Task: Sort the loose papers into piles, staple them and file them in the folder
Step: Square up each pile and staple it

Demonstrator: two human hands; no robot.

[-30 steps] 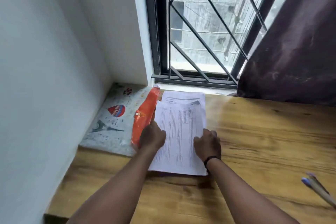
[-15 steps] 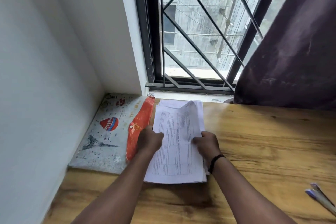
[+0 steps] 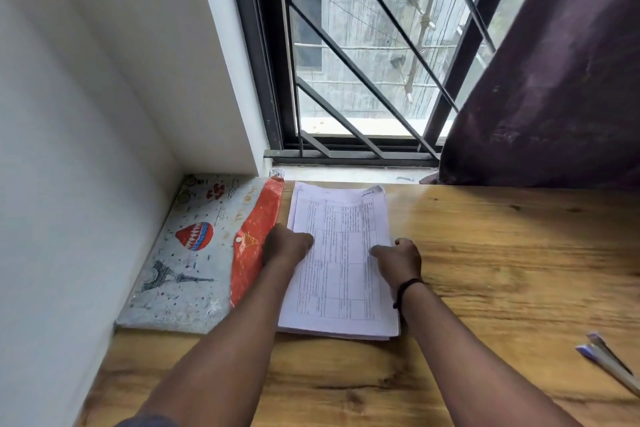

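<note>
With the paper stack (image 3: 341, 264) lying lengthwise away from me on the tabletop (image 3: 502, 253), my left hand (image 3: 285, 246) and right hand (image 3: 398, 260) grip its long edges; the folder (image 3: 194, 253) lies just left, nearer my left hand.

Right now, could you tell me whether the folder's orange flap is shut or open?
Cannot tell. The orange flap lies flat across the folder with its snap button showing, but whether it is fastened isn't visible.

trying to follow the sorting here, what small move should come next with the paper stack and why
Probably lift the top sheet off the paper stack and start a pile on the bare wooden table to the right. Both hands sit at the stack's edges, left hand and right hand, the sheets lie in one unsorted stack, and the folder lies closed at the left.
</note>
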